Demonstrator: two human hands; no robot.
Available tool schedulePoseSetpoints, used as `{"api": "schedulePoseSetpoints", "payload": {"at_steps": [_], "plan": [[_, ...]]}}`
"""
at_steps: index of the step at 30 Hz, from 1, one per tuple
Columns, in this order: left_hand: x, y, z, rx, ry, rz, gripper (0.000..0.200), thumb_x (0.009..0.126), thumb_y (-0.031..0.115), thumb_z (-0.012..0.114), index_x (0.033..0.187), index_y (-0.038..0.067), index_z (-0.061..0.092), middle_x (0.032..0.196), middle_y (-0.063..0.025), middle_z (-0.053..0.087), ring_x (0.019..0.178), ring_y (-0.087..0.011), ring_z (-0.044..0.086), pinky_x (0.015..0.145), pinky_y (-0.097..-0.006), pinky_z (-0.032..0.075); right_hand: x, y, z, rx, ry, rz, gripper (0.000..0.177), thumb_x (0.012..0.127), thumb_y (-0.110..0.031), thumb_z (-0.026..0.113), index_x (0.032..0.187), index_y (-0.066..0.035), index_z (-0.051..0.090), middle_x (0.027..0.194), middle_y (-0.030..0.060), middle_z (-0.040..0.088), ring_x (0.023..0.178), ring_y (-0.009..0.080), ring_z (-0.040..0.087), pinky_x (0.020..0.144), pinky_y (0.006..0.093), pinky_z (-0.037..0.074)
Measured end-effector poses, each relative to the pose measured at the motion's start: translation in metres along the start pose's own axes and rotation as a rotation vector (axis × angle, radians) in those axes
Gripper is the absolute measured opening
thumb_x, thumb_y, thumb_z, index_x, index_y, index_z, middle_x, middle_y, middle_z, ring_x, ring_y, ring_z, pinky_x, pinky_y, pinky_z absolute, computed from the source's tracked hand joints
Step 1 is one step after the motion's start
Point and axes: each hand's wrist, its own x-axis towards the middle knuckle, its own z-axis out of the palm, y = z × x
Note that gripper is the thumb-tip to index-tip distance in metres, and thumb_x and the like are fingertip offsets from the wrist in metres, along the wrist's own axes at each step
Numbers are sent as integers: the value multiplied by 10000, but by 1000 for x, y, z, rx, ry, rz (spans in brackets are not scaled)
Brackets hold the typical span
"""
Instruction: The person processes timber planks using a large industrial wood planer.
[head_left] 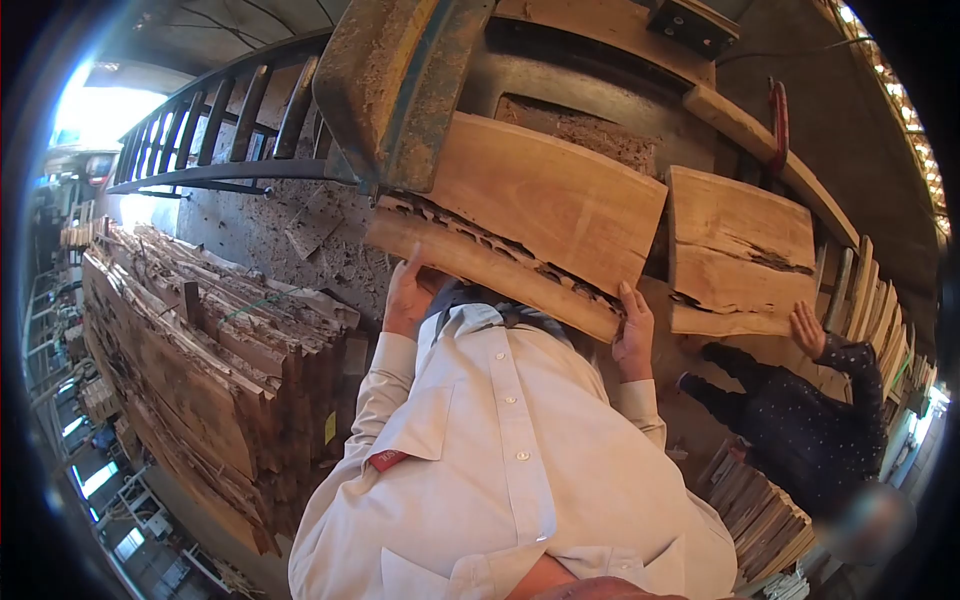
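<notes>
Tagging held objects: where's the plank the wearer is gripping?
Head view, centre: the plank is gripped along its lower edge by the left hand and right hand, just left of the second slab that a co-worker's hand touches.

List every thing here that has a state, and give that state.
slab: cracked along its near edge, held by both hands
left hand: grips slab
right hand: grips slab
second slab: split, a co-worker's hand on it
boards: stacked
</notes>
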Motion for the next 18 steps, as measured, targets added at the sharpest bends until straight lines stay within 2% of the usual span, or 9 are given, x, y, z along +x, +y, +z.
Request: {"api": "schedulePoseSetpoints", "payload": {"at_steps": [1, 2, 7, 10, 13, 14, 16, 18], "plan": [[5, 0, -4, -72, 68, 38, 428, 1001, 236, 699, 1355, 25, 583, 1278, -99, 691, 1180, -240, 670, 980, -406, 561, -2, 2, -9, 29, -6, 11, 289, 1012, -227, 693, 1199, -8, 662, 1117, 77, 716, 992, 161, 703, 863, 325, 590], [10, 2, -8, -145, 135, 79, 420, 1004, 241, 697, 1351, 30, 588, 1269, -87, 698, 1170, -233, 675, 974, -402, 563, -3, 5, -16, 94, -16, 21, 296, 1016, -232, 686, 1210, -10, 659, 1138, 82, 715, 1021, 173, 699, 891, 341, 583], [19, 16, -9, 26, 137, 31, 385, 993, 212, 712, 1330, 60, 606, 1270, -69, 696, 1144, -221, 684, 966, -395, 570, -16, 27, -40, 441, -166, -15, 295, 1026, -215, 664, 1276, -59, 642, 1279, 78, 687, 1187, 231, 655, 1037, 395, 535], [18, 2, -5, 2, 108, -27, 380, 980, 170, 722, 1323, 55, 607, 1264, -72, 694, 1137, -227, 685, 953, -387, 580, -33, 34, -27, 566, -126, -37, 302, 1022, -211, 670, 1291, -78, 635, 1286, 65, 689, 1205, 246, 650, 1054, 416, 528], [13, -19, -5, -12, 52, -80, 377, 974, 139, 723, 1320, 47, 603, 1252, -75, 694, 1130, -225, 687, 939, -377, 588, -16, 35, -48, 614, 31, -54, 305, 1020, -209, 673, 1300, -95, 630, 1291, 56, 687, 1233, 241, 632, 1064, 438, 526], [14, -24, -4, -10, 29, -87, 375, 974, 130, 721, 1319, 44, 602, 1247, -77, 694, 1127, -223, 687, 935, -373, 591, -13, 30, -56, 570, 6, -90, 312, 1023, -228, 668, 1298, -84, 630, 1285, 63, 689, 1237, 245, 631, 1066, 434, 521], [8, -26, 17, 55, -18, -39, 372, 970, 126, 726, 1312, 46, 606, 1238, -75, 694, 1125, -215, 686, 927, -370, 594, -21, 17, -66, 478, -41, -151, 333, 1028, -265, 657, 1293, -63, 632, 1272, 77, 695, 1243, 253, 629, 1072, 426, 512], [1, -19, 45, 95, -60, 1, 369, 962, 121, 734, 1303, 48, 612, 1224, -71, 696, 1113, -209, 689, 914, -361, 599, -29, 13, -68, 508, 6, -187, 360, 1028, -272, 657, 1320, -64, 616, 1276, 81, 692, 1236, 255, 634, 1059, 423, 520]]}}
